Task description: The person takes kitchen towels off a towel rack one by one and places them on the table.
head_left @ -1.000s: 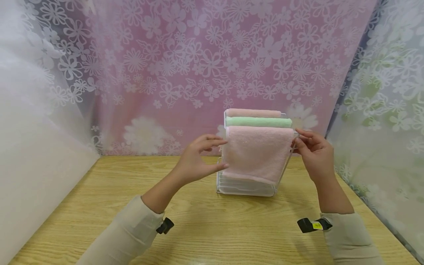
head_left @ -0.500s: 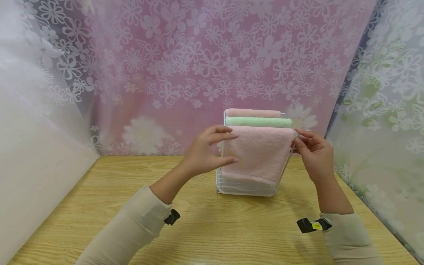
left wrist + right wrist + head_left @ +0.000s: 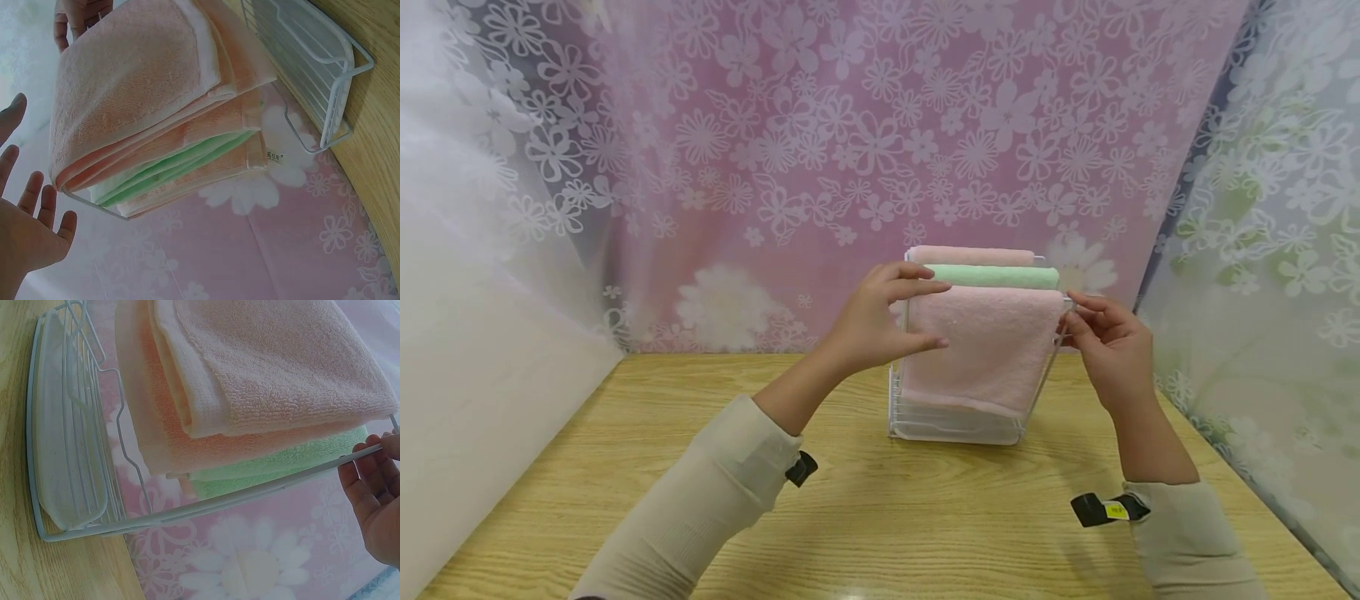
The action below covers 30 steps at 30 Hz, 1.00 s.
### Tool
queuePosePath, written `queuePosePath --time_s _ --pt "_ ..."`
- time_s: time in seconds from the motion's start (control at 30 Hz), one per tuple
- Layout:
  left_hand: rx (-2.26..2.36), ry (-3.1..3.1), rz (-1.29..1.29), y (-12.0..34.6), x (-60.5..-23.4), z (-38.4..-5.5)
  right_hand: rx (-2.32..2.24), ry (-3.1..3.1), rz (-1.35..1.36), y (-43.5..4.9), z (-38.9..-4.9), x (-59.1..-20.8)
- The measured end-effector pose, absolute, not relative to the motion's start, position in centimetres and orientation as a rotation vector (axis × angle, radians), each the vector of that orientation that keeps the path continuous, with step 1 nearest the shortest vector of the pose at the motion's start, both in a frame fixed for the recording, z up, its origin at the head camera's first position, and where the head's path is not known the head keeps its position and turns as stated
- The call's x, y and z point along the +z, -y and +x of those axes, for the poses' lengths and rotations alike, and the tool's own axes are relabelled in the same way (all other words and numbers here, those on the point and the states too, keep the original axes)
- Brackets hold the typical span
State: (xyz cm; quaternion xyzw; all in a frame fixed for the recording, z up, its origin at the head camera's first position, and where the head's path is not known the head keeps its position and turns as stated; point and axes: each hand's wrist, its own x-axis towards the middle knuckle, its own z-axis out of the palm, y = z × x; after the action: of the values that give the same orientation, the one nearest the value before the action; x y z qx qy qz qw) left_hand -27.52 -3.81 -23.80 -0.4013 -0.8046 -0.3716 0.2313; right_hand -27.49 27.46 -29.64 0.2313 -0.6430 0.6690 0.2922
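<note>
Plainly, the white wire towel rack (image 3: 206,505) stands on the wood-grain table (image 3: 880,517), right of the middle, near the back edge where the pink floral curtain (image 3: 820,167) hangs. Tabletop stretches broadly to its left and in front of it; on the right, the right hand (image 3: 1108,342) occupies the space between rack and pale leaf-printed sheet (image 3: 1262,333). That hand pinches the rack's upper right corner, fingertips curled on the wire. The left hand (image 3: 872,321) grasps nothing: fingers and thumb are spread just beside the upper left corner of the front pink towel (image 3: 985,350), overlapping it in the head view.

A small white tag (image 3: 275,156) with dark characters sits at a pink hem, too small to read surely. The yellow label (image 3: 1116,510) on the right wrist's black strap is likewise illegible.

The front towel is looped terry, draped over the rack's bar with a smooth, flat border at its lower edge. Behind it hang a mint-green towel (image 3: 996,277) and a rear pink towel (image 3: 973,255), their folds rounded on top. Below lies a shallow, translucent white tray (image 3: 56,425) with rounded corners.
</note>
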Motion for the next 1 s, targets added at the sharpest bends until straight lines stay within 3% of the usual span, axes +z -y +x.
queuePosePath --time_s 0.63,1.0 --pt "-0.711 2.426 -1.182 1.3 -21.0 -29.6 1.778 1.712 0.634 -27.5 -27.5 -29.7" --pt "-0.818 2.54 -1.189 -0.1 -20.2 -30.6 1.771 1.72 0.614 -27.5 -27.4 -29.7"
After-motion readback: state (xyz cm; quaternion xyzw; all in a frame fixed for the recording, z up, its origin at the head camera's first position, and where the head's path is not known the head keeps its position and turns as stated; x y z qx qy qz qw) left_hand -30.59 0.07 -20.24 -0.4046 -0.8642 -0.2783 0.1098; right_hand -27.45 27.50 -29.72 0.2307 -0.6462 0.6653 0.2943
